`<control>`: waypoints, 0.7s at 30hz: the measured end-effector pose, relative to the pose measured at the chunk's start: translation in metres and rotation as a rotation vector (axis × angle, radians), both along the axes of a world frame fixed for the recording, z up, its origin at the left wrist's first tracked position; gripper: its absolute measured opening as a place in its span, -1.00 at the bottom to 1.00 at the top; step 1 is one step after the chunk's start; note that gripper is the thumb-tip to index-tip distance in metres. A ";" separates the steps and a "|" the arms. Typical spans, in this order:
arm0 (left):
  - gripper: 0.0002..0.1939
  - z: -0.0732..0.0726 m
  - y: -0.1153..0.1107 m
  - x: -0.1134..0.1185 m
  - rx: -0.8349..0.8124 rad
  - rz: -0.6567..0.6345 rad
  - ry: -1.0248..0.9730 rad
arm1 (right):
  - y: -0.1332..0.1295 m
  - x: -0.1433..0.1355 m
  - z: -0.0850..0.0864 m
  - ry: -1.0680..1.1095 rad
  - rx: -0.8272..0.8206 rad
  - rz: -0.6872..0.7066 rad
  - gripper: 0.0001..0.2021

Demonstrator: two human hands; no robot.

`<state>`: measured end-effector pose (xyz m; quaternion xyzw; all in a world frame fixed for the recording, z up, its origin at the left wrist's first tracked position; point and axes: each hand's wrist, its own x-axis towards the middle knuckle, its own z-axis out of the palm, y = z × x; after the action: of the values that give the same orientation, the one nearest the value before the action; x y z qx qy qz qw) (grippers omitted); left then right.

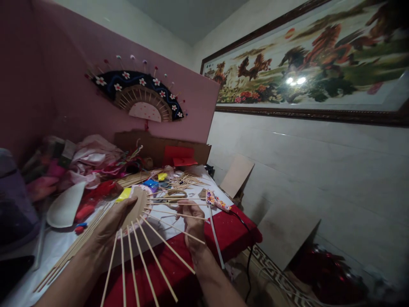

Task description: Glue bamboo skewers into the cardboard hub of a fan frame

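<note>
My left hand (111,219) is closed on a half-round cardboard piece (136,209) with a patterned pale rim. Thin wooden sticks (159,243) spread from its curved edge like fan ribs, pointing toward me and to the right. My right hand (191,219) is among the right-hand sticks, its thumb and fingers pinched around one of them. Just beyond that hand lies a flower-patterned glue gun (219,201) with a black cord, and a long white glue stick (217,241) extends from it. Scissors (174,196) with gold-coloured handles lie behind the sticks, partly hidden.
Loose sticks (188,181) are scattered at the back of the table, and long strips (68,251) lie on the left. Pink cloth (96,157), a white half-round piece (65,207) and red envelopes (182,156) are farther off. A finished dark fan (140,91) hangs on the pink panel.
</note>
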<state>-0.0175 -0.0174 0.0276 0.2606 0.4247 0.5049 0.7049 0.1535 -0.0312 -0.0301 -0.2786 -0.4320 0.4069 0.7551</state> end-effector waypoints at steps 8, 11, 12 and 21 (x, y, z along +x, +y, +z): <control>-0.84 -0.008 0.005 -0.005 0.119 0.028 0.005 | -0.001 0.005 0.004 0.260 -0.052 0.082 -0.84; -0.85 -0.011 0.007 -0.006 0.154 0.037 0.082 | -0.001 0.006 0.005 0.315 -0.072 0.120 -0.84; -0.85 -0.012 0.008 -0.007 0.165 0.044 0.111 | -0.001 0.006 0.006 0.326 -0.080 0.135 -0.81; -0.72 -0.017 0.006 -0.007 0.270 -0.040 0.248 | 0.000 0.002 0.010 0.189 -0.110 0.030 -0.80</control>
<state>-0.0243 -0.0110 0.0110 0.4216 0.4314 0.5072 0.6155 0.1551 -0.0311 -0.0200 -0.2736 -0.3401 0.4657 0.7698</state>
